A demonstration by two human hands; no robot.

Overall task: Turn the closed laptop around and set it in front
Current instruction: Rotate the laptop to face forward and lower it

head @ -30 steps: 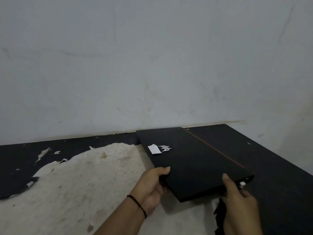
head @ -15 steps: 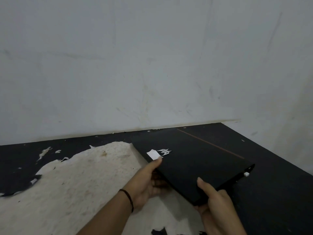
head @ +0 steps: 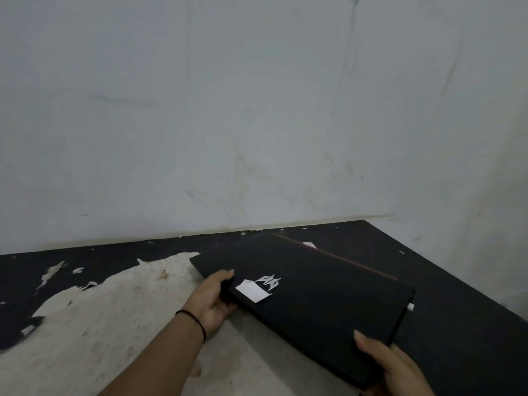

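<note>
right now the closed black laptop [head: 314, 295] sits at an angle over the table [head: 457, 324], one corner pointing away toward the wall [head: 257, 110] and the nearest corner down by the right hand. its near end looks raised a little off the surface, with a shadow under the near left edge, but whether the far end touches the table i cannot tell

the left hand [head: 214, 301] grips the laptop's left edge – thumb lying on top of the lid, the other fingers curled underneath and mostly hidden, so they are clamped on the edge rather than spread. a thin dark band [head: 197, 321] circles that wrist

the right hand [head: 391, 367] holds the near corner at the bottom of the view. its thumb [head: 361, 340] presses flat on the lid, and the rest of the fingers wrap under or around the corner; how they sit below i cannot tell, since the laptop hides them

on the lid there is a pale angular logo [head: 268, 281] and, just beside it toward the left hand, a white paper sticker [head: 253, 291]. a thin orange-brown line [head: 337, 260] runs along the far right side of the lid, with a small white patch next to it. a small white plug [head: 410, 306] sticks out of the right side edge

the table is black on the right and along the back – on the left its covering is peeled away into a big worn, off-white patch [head: 114, 324] with ragged edges. the wall behind is pale and scuffed
</note>
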